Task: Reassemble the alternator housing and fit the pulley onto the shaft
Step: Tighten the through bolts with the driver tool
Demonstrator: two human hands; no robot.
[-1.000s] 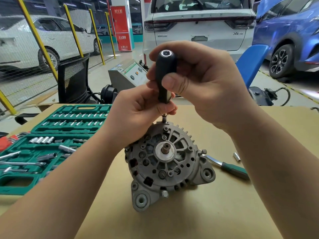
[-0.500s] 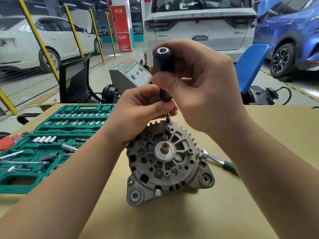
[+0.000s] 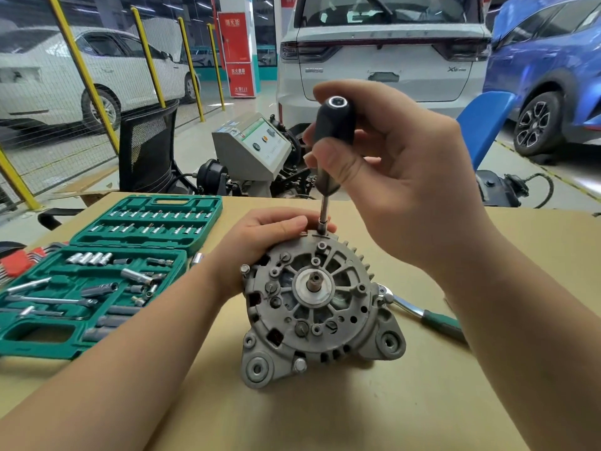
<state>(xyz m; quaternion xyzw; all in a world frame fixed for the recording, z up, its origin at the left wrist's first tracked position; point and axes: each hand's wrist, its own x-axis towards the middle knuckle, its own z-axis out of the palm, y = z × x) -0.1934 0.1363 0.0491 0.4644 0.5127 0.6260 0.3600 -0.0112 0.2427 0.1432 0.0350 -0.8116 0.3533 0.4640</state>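
The grey alternator (image 3: 312, 307) stands on its mounting ears on the tan table (image 3: 325, 411), its bare shaft (image 3: 314, 282) facing me. No pulley is in view. My left hand (image 3: 260, 242) grips the housing's upper left rim. A black-handled driver (image 3: 331, 138) stands upright in my right hand (image 3: 400, 164), which is wrapped around the handle. Its thin steel shank ends in a small socket (image 3: 323, 226) set on the top edge of the housing, beside my left fingertips.
An open green socket set case (image 3: 97, 271) lies at the left. A ratchet with a green handle (image 3: 432, 319) lies right of the alternator, behind my right forearm. Red hex keys (image 3: 16, 262) sit at the far left. A grey test machine (image 3: 253, 148) stands beyond the table.
My left hand has slid down from the driver's shank onto the housing's top left rim. The shank is now exposed. The right hand still holds the handle upright.
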